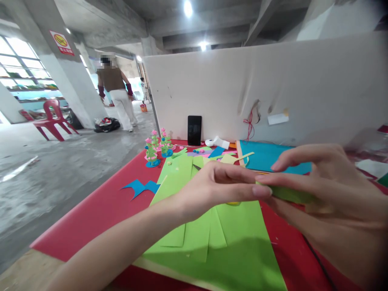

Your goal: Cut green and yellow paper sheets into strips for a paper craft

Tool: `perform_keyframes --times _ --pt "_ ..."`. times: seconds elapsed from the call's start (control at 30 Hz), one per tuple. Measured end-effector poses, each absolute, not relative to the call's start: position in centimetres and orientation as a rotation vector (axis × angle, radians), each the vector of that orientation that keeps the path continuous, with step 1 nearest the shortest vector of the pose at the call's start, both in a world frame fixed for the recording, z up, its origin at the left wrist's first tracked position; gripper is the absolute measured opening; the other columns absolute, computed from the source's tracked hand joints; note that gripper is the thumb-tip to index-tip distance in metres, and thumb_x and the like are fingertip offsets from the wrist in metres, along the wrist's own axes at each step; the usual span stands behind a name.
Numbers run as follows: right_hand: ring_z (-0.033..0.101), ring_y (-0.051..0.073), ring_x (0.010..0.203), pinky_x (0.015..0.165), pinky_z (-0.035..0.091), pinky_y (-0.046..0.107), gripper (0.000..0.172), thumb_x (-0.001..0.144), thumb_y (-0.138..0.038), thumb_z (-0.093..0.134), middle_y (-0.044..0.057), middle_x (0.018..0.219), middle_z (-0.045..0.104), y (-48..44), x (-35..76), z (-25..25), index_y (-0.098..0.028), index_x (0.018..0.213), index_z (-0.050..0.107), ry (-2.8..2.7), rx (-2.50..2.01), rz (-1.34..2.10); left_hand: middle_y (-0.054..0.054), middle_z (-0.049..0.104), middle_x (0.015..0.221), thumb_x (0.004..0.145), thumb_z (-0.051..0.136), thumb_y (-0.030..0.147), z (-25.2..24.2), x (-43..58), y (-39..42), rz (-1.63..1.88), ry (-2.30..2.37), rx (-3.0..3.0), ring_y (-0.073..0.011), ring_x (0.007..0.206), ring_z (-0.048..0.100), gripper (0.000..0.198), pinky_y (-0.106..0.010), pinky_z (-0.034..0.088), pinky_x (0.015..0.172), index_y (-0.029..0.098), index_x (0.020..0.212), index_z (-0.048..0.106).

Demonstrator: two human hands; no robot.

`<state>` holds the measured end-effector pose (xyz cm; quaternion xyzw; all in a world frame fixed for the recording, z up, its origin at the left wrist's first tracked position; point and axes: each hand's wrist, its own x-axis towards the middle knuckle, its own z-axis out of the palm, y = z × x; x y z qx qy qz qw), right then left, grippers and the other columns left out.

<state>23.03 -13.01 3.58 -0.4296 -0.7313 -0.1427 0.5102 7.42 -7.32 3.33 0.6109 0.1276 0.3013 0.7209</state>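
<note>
A small piece of green paper (pixel 292 195), seemingly folded or rolled, is held up above the table. My right hand (pixel 330 190) is closed around it, partly hiding it. At its left end, the thumb and fingers of my left hand (pixel 220 184) pinch the same paper. Below lie a large green sheet (pixel 245 250) and several green strips (pixel 197 234). A yellow edge (pixel 233 203) shows under my left fingers, and a dark pointed tip (pixel 197 167) sticks out behind that hand; what they belong to is hidden.
Small pink, green and blue paper trees (pixel 152 155) stand at the table's left edge. Blue cut paper (pixel 141 188) lies on the red tabletop (pixel 91 218). A black phone (pixel 194 130) leans on the white board (pixel 212 89). Blue sheets (pixel 260 155) lie behind; a person (pixel 115 89) is beyond.
</note>
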Motion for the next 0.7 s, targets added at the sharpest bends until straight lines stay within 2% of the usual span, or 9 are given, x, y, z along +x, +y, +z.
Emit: perform_keyframes --times 0.13,0.3,0.43,0.53,0.6,0.7 --pt "0.051 0.018 0.079 0.066 0.042 0.035 0.019 0.07 -0.021 0.062 0.002 0.086 0.055 -12.9 23.15 3.52 -0.031 0.086 0.064 -1.785 -1.01 -0.494 0.0 0.062 0.072 0.066 0.067 0.027 3.22 7.48 -7.28 0.723 0.353 1.362 -0.0145 0.076 0.057 0.012 -0.029 0.044 0.074 0.019 0.075 0.067" --pt "0.047 0.022 0.083 0.07 0.04 0.039 0.024 0.067 -0.017 0.065 0.004 0.084 0.058 -13.08 23.17 3.47 -0.027 0.089 0.063 -1.816 -0.947 -0.702 0.0 0.06 0.075 0.063 0.07 0.022 3.26 7.66 -7.25 0.738 0.424 1.357 -0.0126 0.075 0.056 0.011 -0.028 0.044 0.073 0.016 0.068 0.063" --pt "0.05 0.02 0.081 0.066 0.042 0.037 0.024 0.069 -0.019 0.063 0.002 0.083 0.056 -13.01 23.1 3.41 -0.032 0.089 0.063 -1.774 -0.995 -0.533 0.0 0.061 0.077 0.066 0.067 0.024 3.3 7.66 -7.34 0.703 0.346 1.336 -0.0141 0.081 0.056 0.01 -0.029 0.043 0.076 0.018 0.075 0.065" --pt "0.051 0.018 0.077 0.065 0.043 0.035 0.017 0.073 -0.026 0.059 0.001 0.083 0.054 -12.83 23.13 3.37 -0.034 0.087 0.064 -1.762 -1.035 -0.398 -0.001 0.062 0.072 0.069 0.064 0.026 3.21 7.65 -7.36 0.69 0.286 1.344 -0.0149 0.082 0.056 0.012 -0.029 0.041 0.078 0.02 0.079 0.068" --pt "0.051 0.017 0.077 0.065 0.042 0.035 0.017 0.073 -0.026 0.059 0.001 0.083 0.054 -12.75 23.17 3.37 -0.034 0.087 0.064 -1.769 -1.019 -0.389 0.0 0.062 0.071 0.07 0.064 0.026 3.13 7.67 -7.32 0.692 0.278 1.345 -0.0151 0.08 0.056 0.011 -0.029 0.041 0.077 0.021 0.079 0.068" --pt "0.051 0.019 0.08 0.067 0.042 0.037 0.025 0.069 -0.018 0.063 0.002 0.086 0.056 -12.74 23.22 3.39 -0.032 0.09 0.063 -1.777 -0.979 -0.51 0.0 0.063 0.072 0.067 0.067 0.026 3.08 7.74 -7.25 0.715 0.344 1.337 -0.0139 0.075 0.056 0.01 -0.028 0.041 0.073 0.021 0.076 0.069"
